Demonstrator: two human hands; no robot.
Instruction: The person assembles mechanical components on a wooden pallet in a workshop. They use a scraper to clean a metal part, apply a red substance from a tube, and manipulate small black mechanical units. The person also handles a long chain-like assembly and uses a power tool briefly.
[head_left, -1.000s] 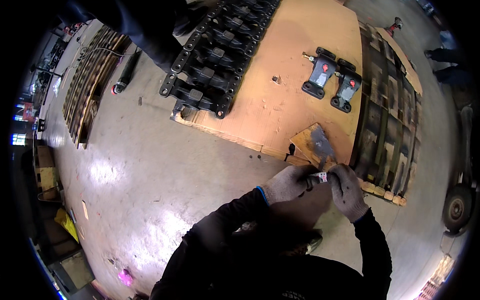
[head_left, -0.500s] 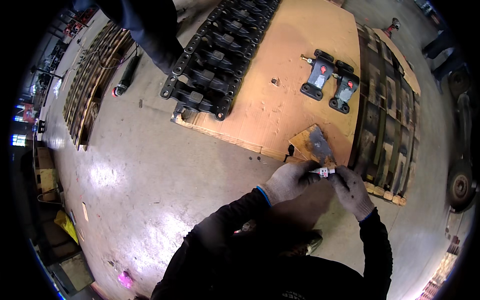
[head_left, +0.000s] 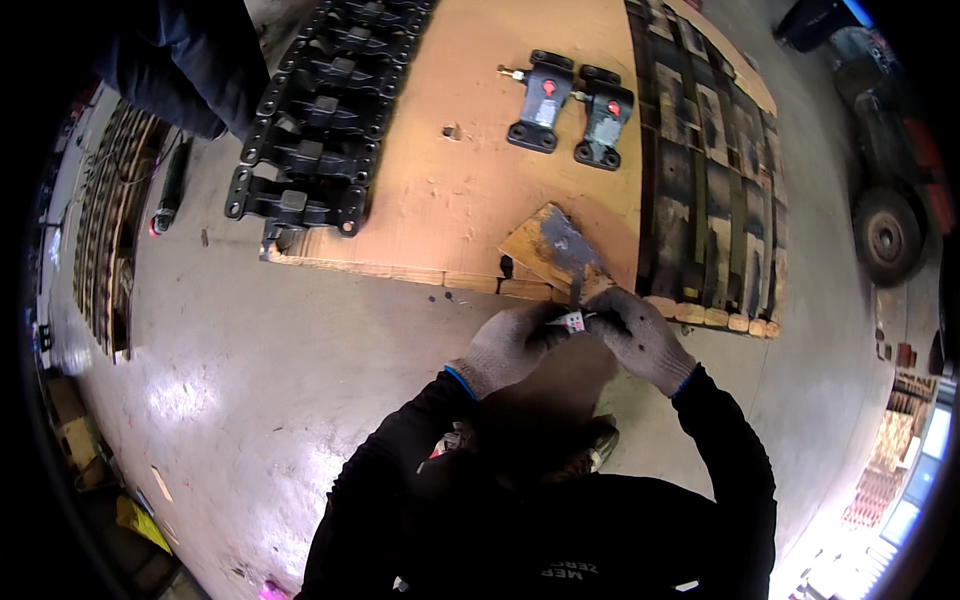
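Between my gloved hands is a small white tube (head_left: 573,322) with red and dark print. My left hand (head_left: 508,350) closes its fingers on one end of it. The fingertips of my right hand (head_left: 643,338) pinch the other end, partly hiding it. Just beyond the hands, a small wooden board (head_left: 526,245) smeared with grey paste (head_left: 568,243) lies at the near edge of a cardboard-covered pallet (head_left: 440,190). Two dark metal brackets (head_left: 541,105) with red plugs and brass fittings stand farther back on the cardboard.
A row of black cast track links (head_left: 310,157) fills the pallet's left side. Bare slatted pallets (head_left: 700,180) adjoin it on the right. Another person's dark-trousered legs (head_left: 200,70) stand at far left, near an angle grinder (head_left: 172,190) on the floor. A wheeled machine (head_left: 888,237) is at far right.
The view has swung to the right, so the pallet and parts appear farther left. Both hands remain on the tube, which is now more covered by the fingers.
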